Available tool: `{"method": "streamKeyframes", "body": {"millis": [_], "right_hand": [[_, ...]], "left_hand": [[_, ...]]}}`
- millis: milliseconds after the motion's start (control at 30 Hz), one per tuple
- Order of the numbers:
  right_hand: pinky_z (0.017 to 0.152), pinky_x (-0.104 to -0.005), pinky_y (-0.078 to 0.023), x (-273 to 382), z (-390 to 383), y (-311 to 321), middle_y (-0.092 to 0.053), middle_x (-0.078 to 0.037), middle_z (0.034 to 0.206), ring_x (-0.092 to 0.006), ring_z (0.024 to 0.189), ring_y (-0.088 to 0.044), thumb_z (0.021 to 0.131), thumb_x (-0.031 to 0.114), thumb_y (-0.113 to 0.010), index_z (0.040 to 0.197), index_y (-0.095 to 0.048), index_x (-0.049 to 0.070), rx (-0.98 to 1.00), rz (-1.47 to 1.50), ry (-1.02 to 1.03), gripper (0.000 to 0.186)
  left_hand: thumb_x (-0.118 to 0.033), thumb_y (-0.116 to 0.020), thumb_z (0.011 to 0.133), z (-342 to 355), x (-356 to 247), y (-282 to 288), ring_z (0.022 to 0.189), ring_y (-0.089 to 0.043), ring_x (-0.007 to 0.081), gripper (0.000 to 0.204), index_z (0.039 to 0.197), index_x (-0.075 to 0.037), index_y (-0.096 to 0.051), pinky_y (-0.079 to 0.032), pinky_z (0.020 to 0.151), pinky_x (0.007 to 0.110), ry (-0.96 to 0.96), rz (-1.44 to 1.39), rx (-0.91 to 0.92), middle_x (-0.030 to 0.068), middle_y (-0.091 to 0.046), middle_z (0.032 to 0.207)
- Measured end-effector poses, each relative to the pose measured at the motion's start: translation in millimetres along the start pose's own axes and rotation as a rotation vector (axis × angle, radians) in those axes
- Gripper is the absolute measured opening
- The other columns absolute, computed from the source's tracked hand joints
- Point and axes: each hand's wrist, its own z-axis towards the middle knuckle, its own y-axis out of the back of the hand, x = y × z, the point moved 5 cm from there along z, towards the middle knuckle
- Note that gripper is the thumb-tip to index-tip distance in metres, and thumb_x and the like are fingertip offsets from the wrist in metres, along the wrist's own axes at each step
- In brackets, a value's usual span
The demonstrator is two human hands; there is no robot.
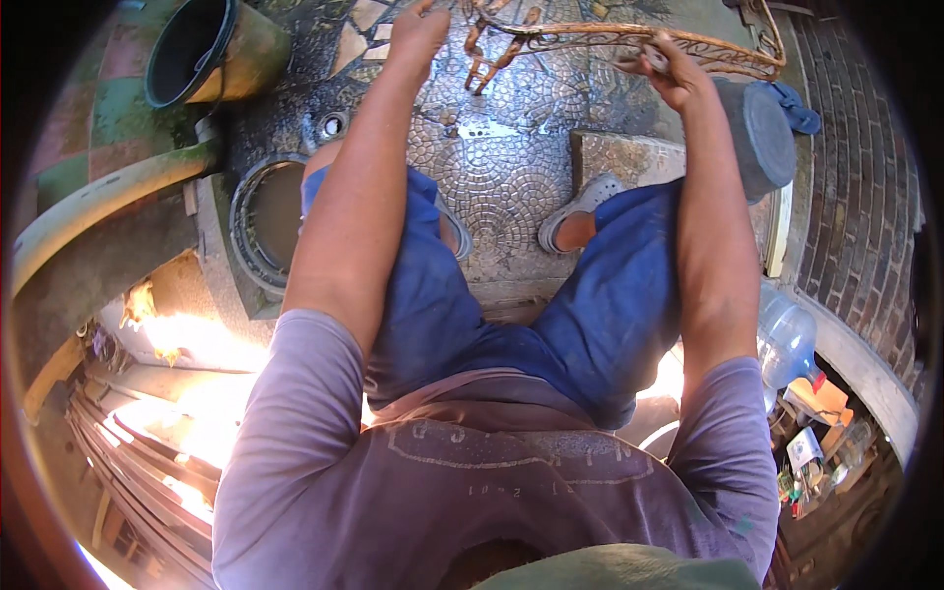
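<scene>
A rusty metal frame (580, 37) with curled scrollwork and short legs spans the upper right, partly cut off by the top edge. My right hand (677, 74) is closed at its long bar, and a small greyish piece (629, 65) shows at the fingers; its kind is unclear. Beside the frame's left end, my left hand (418, 39) is closed in a fist at the top edge. What the left fingers hold, if anything, does not show. Both arms reach forward over my knees.
Wet patterned paving (482, 167) lies between my sandalled feet. On the left stand a yellowish bucket (258, 59) and a round basin (241, 221) of murky water. A dark grey bucket (767, 138) is under my right forearm, beside a brick surface (855, 147). A clear water jug (784, 339) lies lower right.
</scene>
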Motion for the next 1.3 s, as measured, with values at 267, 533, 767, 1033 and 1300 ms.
{"method": "streamKeyframes", "body": {"millis": [267, 533, 767, 1033, 1300], "right_hand": [[0.064, -0.0314, -0.062, 19, -85, 64, -0.064, -0.01, 0.099, -0.0239, 0.084, -0.067, 0.102, 0.024, -0.06, 0.108, -0.059, 0.002, -0.105, 0.172, 0.109, 0.023], [0.067, -0.034, -0.06, -19, -162, 41, -0.068, -0.01, 0.094, -0.0225, 0.077, -0.068, 0.104, 0.032, -0.056, 0.108, -0.058, 0.005, -0.013, 0.18, 0.188, 0.027], [0.068, -0.0325, -0.059, -27, -219, 18, -0.07, -0.008, 0.093, -0.0189, 0.075, -0.069, 0.104, 0.029, -0.055, 0.107, -0.059, 0.006, 0.003, 0.193, 0.311, 0.024], [0.071, -0.0318, -0.058, -37, -233, 27, -0.07, -0.004, 0.098, -0.0178, 0.079, -0.069, 0.098, 0.031, -0.067, 0.111, -0.062, 0.009, 0.023, 0.085, 0.293, 0.025], [0.068, -0.031, -0.056, -46, -217, 15, -0.069, -0.003, 0.096, -0.0169, 0.076, -0.068, 0.099, 0.031, -0.066, 0.111, -0.062, 0.009, -0.06, 0.061, 0.248, 0.026]], "left_hand": [[-0.02, -0.062, 0.087, -48, 8, 8, 0.059, -0.048, 0.009, 0.047, 0.127, 0.004, -0.059, -0.038, 0.052, 0.024, -0.086, -0.145, -0.077, 0.0009, -0.054, 0.074], [-0.028, -0.06, 0.083, -123, 10, 9, 0.086, -0.072, 0.0269, 0.052, 0.125, 0.001, -0.067, -0.054, 0.082, 0.036, -0.036, 0.165, -0.062, 0.0191, -0.074, 0.098], [-0.028, -0.057, 0.084, -149, -12, -15, 0.09, -0.071, 0.0335, 0.056, 0.133, -0.003, -0.062, -0.053, 0.085, 0.04, -0.163, 0.318, 0.038, 0.0229, -0.073, 0.096], [-0.029, -0.059, 0.086, -129, -9, -46, 0.09, -0.07, 0.0343, 0.076, 0.154, -0.004, -0.033, -0.053, 0.084, 0.042, -0.203, 0.427, 0.033, 0.0196, -0.071, 0.094], [-0.03, -0.052, 0.091, -109, -35, -53, 0.108, -0.065, 0.0428, 0.08, 0.158, -0.003, -0.018, -0.051, 0.095, 0.049, -0.104, 0.611, 0.134, 0.0277, -0.064, 0.122]]}}
